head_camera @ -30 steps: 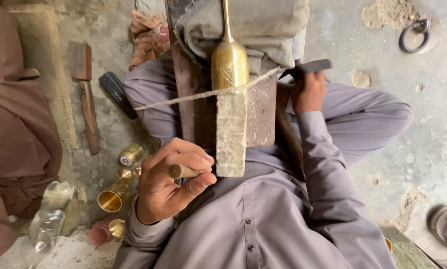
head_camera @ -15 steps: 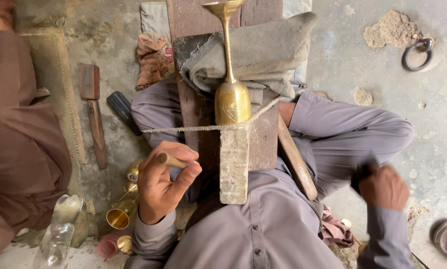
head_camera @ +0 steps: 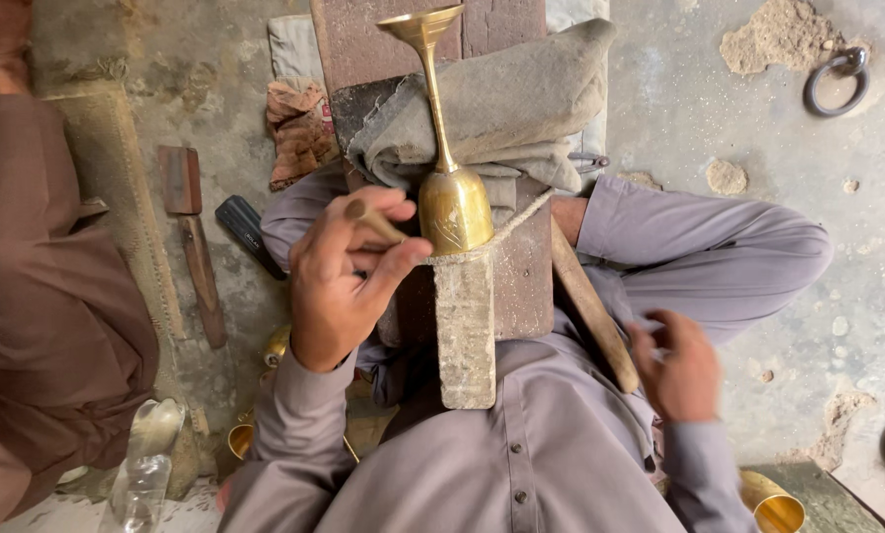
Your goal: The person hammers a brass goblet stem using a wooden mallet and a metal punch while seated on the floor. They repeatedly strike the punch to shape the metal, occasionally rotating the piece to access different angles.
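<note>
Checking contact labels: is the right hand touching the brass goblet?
Apart. The head view shows the right hand low beside the thigh, with grey cloth and a wooden stick between it and the brass goblet.

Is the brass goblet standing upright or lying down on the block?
Lying down. The brass goblet rests lengthwise on the wooden block, stem and flared end over the grey cloth, a cord across it.
</note>
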